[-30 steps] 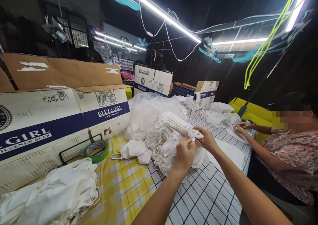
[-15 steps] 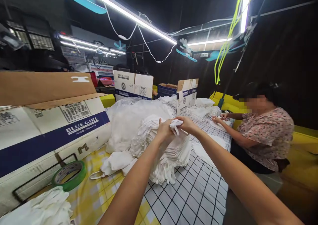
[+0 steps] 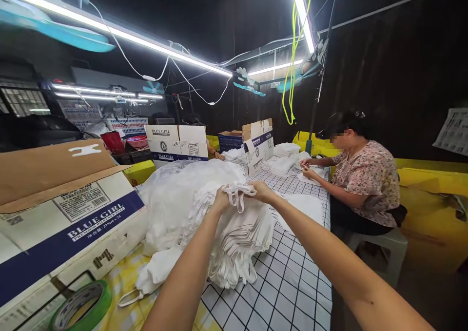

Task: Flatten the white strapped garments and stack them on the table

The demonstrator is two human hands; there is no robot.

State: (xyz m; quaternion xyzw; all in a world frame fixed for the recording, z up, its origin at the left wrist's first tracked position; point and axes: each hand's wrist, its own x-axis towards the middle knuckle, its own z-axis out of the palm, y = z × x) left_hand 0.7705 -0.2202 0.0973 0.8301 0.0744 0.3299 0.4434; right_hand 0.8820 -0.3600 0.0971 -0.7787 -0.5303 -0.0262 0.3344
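A white strap (image 3: 239,189) hangs in loops between my two hands, above a thick stack of white cloth pieces (image 3: 243,238). My left hand (image 3: 220,200) is closed on the strap's left side; its fingertips are partly hidden. On the other side, my right hand (image 3: 263,192) pinches the strap. Many cloth loops dangle from the stack's front edge. Behind and left of the stack lies a clear plastic bag (image 3: 161,194) with white material in it. One white piece with a loop (image 3: 157,270) lies left of my left forearm.
On the left stands an open carton (image 3: 91,223), with green tape (image 3: 82,306) before it. Further cartons (image 3: 177,143) (image 3: 258,148) stand at the back. A co-worker (image 3: 369,180) sits on the right, handling white cloth. A black-and-white checked cloth (image 3: 292,272) covers the table.
The view has turned to the right, so the surroundings sit further left. The white bundle between my hands now shows as spread strap loops, and my hands are slightly farther apart.
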